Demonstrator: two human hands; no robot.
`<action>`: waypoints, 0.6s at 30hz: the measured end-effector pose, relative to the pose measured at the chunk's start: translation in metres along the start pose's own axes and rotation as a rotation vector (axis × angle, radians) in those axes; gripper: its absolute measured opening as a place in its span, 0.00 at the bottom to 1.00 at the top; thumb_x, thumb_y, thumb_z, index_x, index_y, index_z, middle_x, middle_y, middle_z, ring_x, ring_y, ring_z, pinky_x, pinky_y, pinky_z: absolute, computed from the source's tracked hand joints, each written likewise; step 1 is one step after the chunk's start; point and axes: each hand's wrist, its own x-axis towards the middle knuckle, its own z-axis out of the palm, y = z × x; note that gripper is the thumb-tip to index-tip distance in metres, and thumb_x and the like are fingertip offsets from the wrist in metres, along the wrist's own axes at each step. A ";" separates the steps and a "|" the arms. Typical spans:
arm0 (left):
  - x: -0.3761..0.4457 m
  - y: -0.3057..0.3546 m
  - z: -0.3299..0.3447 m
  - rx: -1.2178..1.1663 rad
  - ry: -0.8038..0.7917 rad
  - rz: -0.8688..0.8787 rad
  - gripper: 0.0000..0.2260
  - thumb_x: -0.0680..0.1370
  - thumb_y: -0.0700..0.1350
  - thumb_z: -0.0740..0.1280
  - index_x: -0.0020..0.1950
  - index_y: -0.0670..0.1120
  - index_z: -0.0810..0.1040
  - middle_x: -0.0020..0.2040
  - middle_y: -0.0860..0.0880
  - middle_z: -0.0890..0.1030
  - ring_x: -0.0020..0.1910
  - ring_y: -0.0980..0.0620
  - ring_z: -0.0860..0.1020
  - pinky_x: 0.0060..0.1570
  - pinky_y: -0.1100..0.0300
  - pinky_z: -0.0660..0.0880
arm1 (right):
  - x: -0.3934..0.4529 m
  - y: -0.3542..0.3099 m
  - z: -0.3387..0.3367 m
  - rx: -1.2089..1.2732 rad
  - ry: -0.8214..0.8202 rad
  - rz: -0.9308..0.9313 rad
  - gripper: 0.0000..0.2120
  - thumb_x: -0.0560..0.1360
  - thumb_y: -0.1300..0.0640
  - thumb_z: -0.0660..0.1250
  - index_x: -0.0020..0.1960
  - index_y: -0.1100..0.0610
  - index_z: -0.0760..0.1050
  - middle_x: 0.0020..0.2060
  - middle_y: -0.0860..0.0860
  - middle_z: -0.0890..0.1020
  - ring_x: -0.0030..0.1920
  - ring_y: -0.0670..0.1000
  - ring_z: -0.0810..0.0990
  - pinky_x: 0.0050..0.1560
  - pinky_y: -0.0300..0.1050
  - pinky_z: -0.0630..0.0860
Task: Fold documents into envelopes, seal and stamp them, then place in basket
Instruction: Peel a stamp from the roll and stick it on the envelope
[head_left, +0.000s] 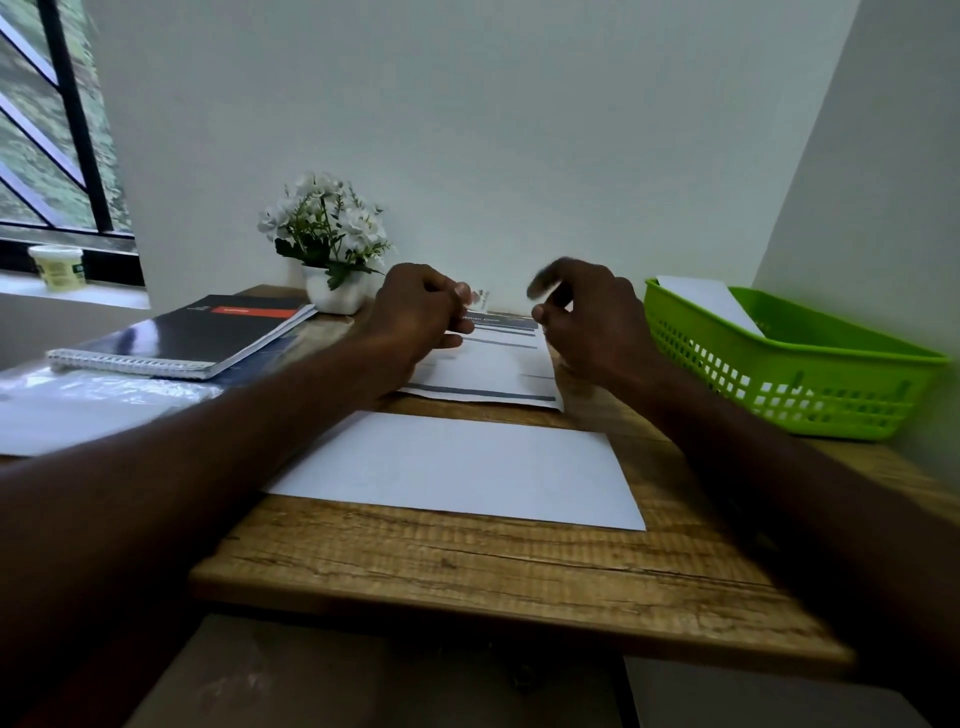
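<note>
At mid-frame, a small stamp sheet (477, 297) is pinched by the curled left hand (415, 312) above the printed document (488, 364). The right hand (592, 322) is held loosely spread, empty. A white envelope (462, 467) is laid below; a green basket (789, 364) is seen at right.

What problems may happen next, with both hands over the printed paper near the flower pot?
The left hand works right beside the small white flower pot, so it might knock the pot over. The printed document partly hangs over the plain white envelope side; an uneven fold may not fit. The right hand is blurred, so its grip is unclear.
</note>
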 end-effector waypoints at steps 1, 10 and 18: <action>-0.001 0.000 0.002 0.020 -0.020 0.022 0.06 0.82 0.40 0.69 0.46 0.41 0.80 0.44 0.43 0.85 0.43 0.44 0.86 0.47 0.48 0.84 | 0.000 -0.003 -0.001 0.036 0.006 -0.029 0.05 0.76 0.53 0.73 0.52 0.49 0.82 0.39 0.44 0.84 0.46 0.49 0.83 0.49 0.45 0.76; -0.009 0.001 0.008 0.065 -0.225 0.187 0.05 0.79 0.42 0.73 0.50 0.39 0.83 0.46 0.40 0.87 0.45 0.46 0.87 0.42 0.58 0.82 | -0.002 -0.001 0.000 0.316 -0.025 -0.098 0.09 0.72 0.55 0.78 0.51 0.55 0.86 0.37 0.50 0.87 0.39 0.47 0.87 0.50 0.51 0.83; -0.008 0.001 0.015 0.119 -0.204 0.158 0.18 0.78 0.49 0.75 0.62 0.43 0.76 0.45 0.46 0.85 0.43 0.48 0.87 0.41 0.51 0.82 | 0.007 0.000 0.000 0.019 -0.044 -0.143 0.13 0.77 0.59 0.73 0.60 0.51 0.84 0.38 0.44 0.82 0.41 0.44 0.80 0.48 0.39 0.74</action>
